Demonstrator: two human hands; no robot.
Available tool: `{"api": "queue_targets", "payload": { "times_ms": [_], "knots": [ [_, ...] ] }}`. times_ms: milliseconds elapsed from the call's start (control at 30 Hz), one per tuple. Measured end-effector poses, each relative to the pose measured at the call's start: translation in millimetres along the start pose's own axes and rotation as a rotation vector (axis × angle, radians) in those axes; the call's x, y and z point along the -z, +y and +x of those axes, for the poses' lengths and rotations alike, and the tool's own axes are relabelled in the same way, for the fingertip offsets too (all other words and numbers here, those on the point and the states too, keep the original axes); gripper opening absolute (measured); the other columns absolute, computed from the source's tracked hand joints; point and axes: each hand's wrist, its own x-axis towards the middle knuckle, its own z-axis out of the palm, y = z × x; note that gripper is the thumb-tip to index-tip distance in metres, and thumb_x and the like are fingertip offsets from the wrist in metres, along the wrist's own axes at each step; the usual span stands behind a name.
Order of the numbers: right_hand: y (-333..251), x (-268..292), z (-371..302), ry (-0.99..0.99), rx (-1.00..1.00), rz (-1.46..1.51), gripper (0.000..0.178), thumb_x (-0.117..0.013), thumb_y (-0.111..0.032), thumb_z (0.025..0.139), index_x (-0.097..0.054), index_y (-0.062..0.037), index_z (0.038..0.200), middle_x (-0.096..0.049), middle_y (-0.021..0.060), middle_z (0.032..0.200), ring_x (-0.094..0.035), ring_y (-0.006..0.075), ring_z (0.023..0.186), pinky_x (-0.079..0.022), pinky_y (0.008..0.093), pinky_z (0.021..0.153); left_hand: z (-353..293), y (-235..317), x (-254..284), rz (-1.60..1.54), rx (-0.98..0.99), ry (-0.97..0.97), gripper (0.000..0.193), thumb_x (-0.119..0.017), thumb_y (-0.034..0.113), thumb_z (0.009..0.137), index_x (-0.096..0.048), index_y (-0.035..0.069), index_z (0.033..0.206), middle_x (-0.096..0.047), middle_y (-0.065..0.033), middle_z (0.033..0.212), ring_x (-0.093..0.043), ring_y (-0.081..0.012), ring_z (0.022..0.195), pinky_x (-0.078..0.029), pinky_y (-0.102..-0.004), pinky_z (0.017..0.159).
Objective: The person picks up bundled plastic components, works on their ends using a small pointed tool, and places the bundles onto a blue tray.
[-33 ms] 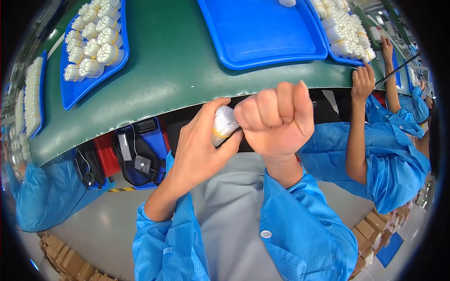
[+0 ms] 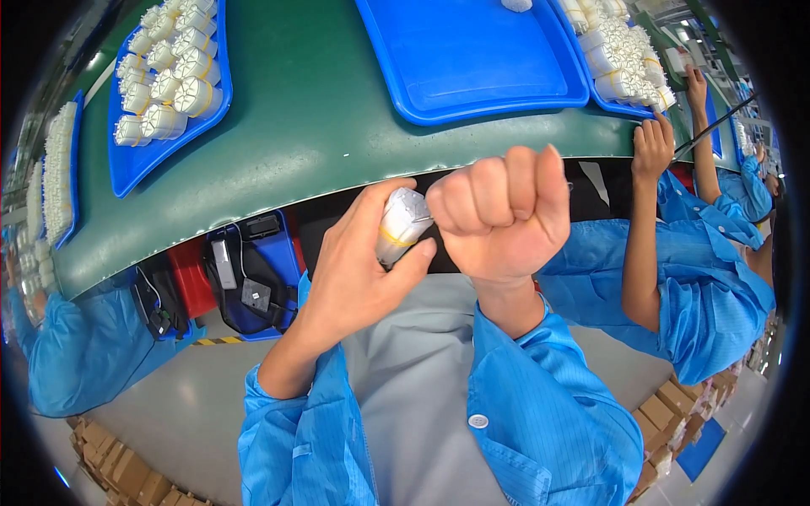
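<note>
My left hand (image 2: 359,261) is wrapped round a white cylindrical part (image 2: 400,226) with a thin yellow band, held in front of the table's near edge. The part is tilted, its whitish end face turned up. My right hand (image 2: 504,218) is a fist just right of it, closed on a thin metal tool (image 2: 424,220). Only a short length of this tool shows, reaching toward the part's upper end; the fist hides the rest. Whether its tip touches the part I cannot tell.
A blue tray of similar white cylinders (image 2: 221,97) stands on the green table (image 2: 291,110) at left. Ahead is a blue tray (image 2: 489,76) with one white piece at its far end; another filled tray adjoins it. At right, a co-worker's hand (image 2: 652,150) rests at the table edge.
My right fist has shifted very slightly to the right. My left hand and the white cylindrical part are almost where they were.
</note>
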Motion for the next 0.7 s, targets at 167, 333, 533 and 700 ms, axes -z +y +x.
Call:
{"api": "queue_targets", "payload": {
  "times_ms": [167,333,533,700],
  "knots": [
    [-2.5,-2.6,-5.0,-0.077,0.12,-0.004,0.051,-0.025,-0.042,0.107,-0.033,-0.0132,0.065,-0.035,-0.0021,0.057,-0.025,0.0132,0.05,-0.026,0.0308,0.051,-1.8,1.7,6.5,-0.053,0.155,0.025,0.042,-0.075,0.006,0.074,-0.052,0.003,0.109,-0.066,-0.0123,0.092,-0.066,-0.0201,0.082,-0.052,-0.0321,0.074],
    [3.3,-5.8,-6.7,-0.129,0.142,-0.079,0.051,-0.03,-0.042,0.106,-0.034,-0.0126,0.065,-0.036,-0.0023,0.058,-0.027,0.0135,0.051,-0.028,0.0315,0.052,-2.2,5.7,0.3,-0.022,0.169,0.058,0.042,-0.075,0.005,0.074,-0.052,0.004,0.109,-0.068,-0.0118,0.088,-0.069,-0.0219,0.079,-0.053,-0.0319,0.07],
    [10.0,-9.6,-11.0,-0.104,0.166,-0.16,0.048,-0.036,-0.037,0.106,-0.035,-0.0115,0.064,-0.037,-0.0008,0.057,-0.027,0.0128,0.051,-0.027,0.031,0.052,-5.8,2.1,-0.6,0.115,0.077,0.059,0.041,-0.074,0.004,0.073,-0.054,0.004,0.109,-0.068,-0.0136,0.088,-0.07,-0.0288,0.079,-0.054,-0.0348,0.069],
    [9.6,-1.3,-7.4,-0.1,0.032,-0.17,0.047,-0.034,-0.033,0.106,-0.034,-0.0115,0.064,-0.034,-0.0007,0.055,-0.026,0.0122,0.05,-0.025,0.0299,0.05,-5.0,-6.3,-1.2,0.281,-0.002,0.072,0.043,-0.073,0.003,0.072,-0.054,0.004,0.11,-0.067,-0.015,0.087,-0.069,-0.0337,0.077,-0.054,-0.0374,0.067]
  ]
}}
